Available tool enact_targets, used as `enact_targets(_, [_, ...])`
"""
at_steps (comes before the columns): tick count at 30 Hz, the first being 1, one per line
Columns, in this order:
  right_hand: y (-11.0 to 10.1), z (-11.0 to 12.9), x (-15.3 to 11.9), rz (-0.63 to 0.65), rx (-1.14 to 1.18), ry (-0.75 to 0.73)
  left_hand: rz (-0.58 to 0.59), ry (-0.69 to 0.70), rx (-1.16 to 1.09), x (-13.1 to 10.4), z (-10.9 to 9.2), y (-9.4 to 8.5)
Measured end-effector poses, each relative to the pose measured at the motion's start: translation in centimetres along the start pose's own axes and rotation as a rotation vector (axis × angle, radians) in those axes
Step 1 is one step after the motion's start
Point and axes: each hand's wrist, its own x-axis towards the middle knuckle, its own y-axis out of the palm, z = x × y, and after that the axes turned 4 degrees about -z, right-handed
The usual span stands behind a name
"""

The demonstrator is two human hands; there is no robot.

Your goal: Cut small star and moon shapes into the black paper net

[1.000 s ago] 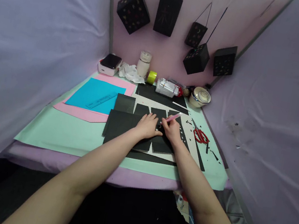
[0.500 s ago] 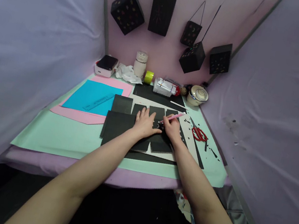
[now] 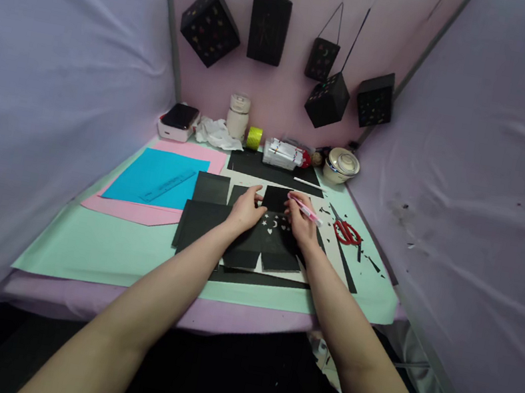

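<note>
A black card (image 3: 254, 242) with flaps cut along its edges lies before me, with small stars, a moon and hearts cut through it and pale showing behind. My left hand (image 3: 245, 212) is at its far left part, thumb on top and fingers curled by the flap (image 3: 276, 199), which looks slightly raised. My right hand (image 3: 302, 226) holds a pink pen-shaped craft knife (image 3: 307, 210), its ends slanting across the fingers. The right fingertips rest by the same flap's right side. Whether they pinch the flap too is hard to see.
Red-handled scissors (image 3: 347, 233) and black scraps lie to the right. Blue sheets with a ruler (image 3: 167, 185) lie left, over pink paper (image 3: 138, 212). At the back stand a white bottle (image 3: 238, 118), yellow tape (image 3: 254, 137) and a lidded bowl (image 3: 341, 166). Black boxes (image 3: 327, 99) hang above.
My left hand has gone from lying flat on the card to gripping near the flap. The craft knife has swung round in my right hand, away from the cut-outs, which now show.
</note>
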Motion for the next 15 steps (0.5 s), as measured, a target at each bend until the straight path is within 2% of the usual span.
enact_targets(7, [0.0, 1.1, -0.8, 0.052, 0.094, -0.052, -0.029, 0.033, -0.059, 0.7, 0.6, 0.3])
enact_targets(10, [-0.6, 1.5, -1.2, -0.044, 0.042, -0.163, -0.08, 0.058, -0.087, 0.6, 0.4, 0.2])
enact_targets(13, [-1.4, 1.5, -1.7, -0.176, -0.074, -0.33, -0.134, 0.089, -0.138, 0.4, 0.2, -0.1])
enact_targets(15, [-1.8, 1.4, -2.1, -0.209, -0.194, -0.456, -0.163, 0.103, -0.172, 0.3, 0.1, -0.3])
